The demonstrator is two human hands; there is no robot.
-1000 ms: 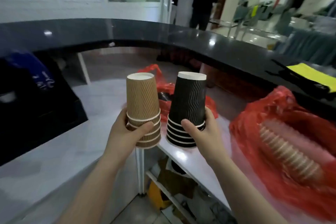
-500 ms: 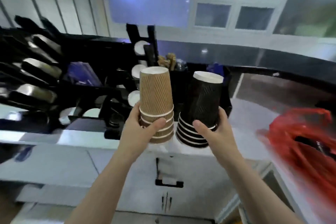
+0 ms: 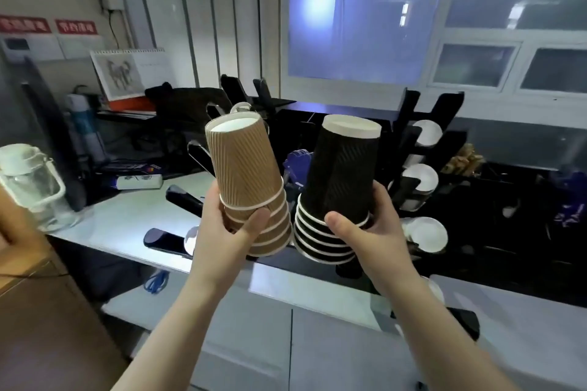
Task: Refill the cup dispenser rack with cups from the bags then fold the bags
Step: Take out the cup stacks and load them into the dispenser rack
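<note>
Your left hand [image 3: 228,232] grips a nested stack of brown ribbed paper cups [image 3: 251,187], held upside down, thumb across the lower rims. Your right hand [image 3: 365,232] grips a like stack of black ribbed paper cups [image 3: 340,190], also inverted. Both stacks are held side by side, just apart, above the near edge of the pale bench [image 3: 133,219].

Step in hand, by my judgement: carrying cups to the black cup dispenser rack [image 3: 413,149], which stands behind and to the right of the black stack. White cup bottoms show in several of its slots, so it is partly stocked. No bag is in view; folding is not yet begun.

The next move calls for choosing an open slot for each colour and sliding one stack in at a time. With both hands full, neither is free to steady the rack.

Nearby: a clear glass jar with a white lid [image 3: 28,181] at the left, a desk calendar [image 3: 133,73] behind, and black angled dividers [image 3: 184,197] lying on the bench below the brown stack, which may obstruct a low approach.
</note>
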